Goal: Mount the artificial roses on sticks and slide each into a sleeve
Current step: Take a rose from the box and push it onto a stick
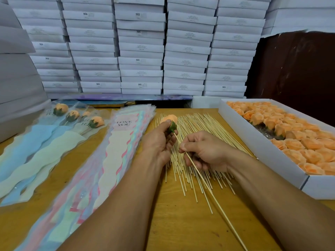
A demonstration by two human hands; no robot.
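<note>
Nearest the camera runs the long stick (203, 180), its lower end leaving the view at the bottom edge; the right hand (203, 151) pinches it between thumb and curled fingers while its tip meets the green base of a peach rose (169, 119), which the left hand (159, 140) grips with fingers closed round it, above the loose pile of sticks (197, 134). By my reading this rose is being pushed onto its stick and has no sleeve yet. Four finished roses in sleeves (79, 116) lie at the far left, so the work looks barely begun: a thick stack of empty sleeves (112, 160) printed "LOVE YOU" waits beside them, and the white box (261, 142) on the right holds many unmounted roses (293, 138). All of it lies on a wooden surface (181, 223), with stacked white cartons (141, 48) filling the wall behind and a dark panel at far right
</note>
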